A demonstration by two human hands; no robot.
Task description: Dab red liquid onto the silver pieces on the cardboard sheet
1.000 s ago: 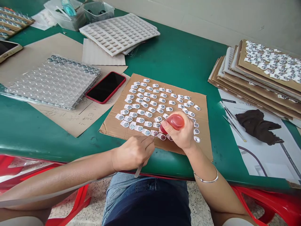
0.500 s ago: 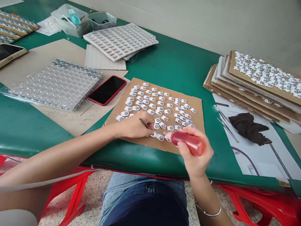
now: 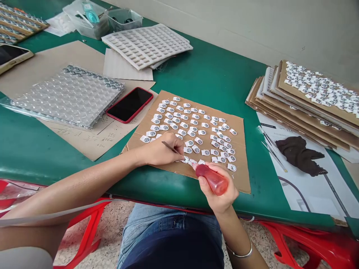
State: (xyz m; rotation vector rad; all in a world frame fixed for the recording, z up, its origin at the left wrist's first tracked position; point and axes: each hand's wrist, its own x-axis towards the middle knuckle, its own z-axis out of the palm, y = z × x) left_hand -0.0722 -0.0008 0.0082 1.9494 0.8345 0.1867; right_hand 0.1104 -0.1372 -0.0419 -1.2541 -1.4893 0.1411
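Observation:
A cardboard sheet lies near the table's front edge, covered with rows of small white tags bearing dark round pieces. My left hand rests on its front left part, pinching thin metal tweezers whose tip is close to a white tag in the front row. In my right hand is a red squeeze bottle, tilted so its nozzle points left and down at the same tag. Whether nozzle and tag touch cannot be made out.
A red-edged phone and a clear plastic tray lie left. Behind are white foam trays and a plastic tub. At right are stacked cardboard sheets, other tweezers and a dark cloth.
My right hand has moved left with the red bottle, bringing the nozzle close to the tweezers' tip. My left hand has stayed nearly in place. The view has shifted slightly.

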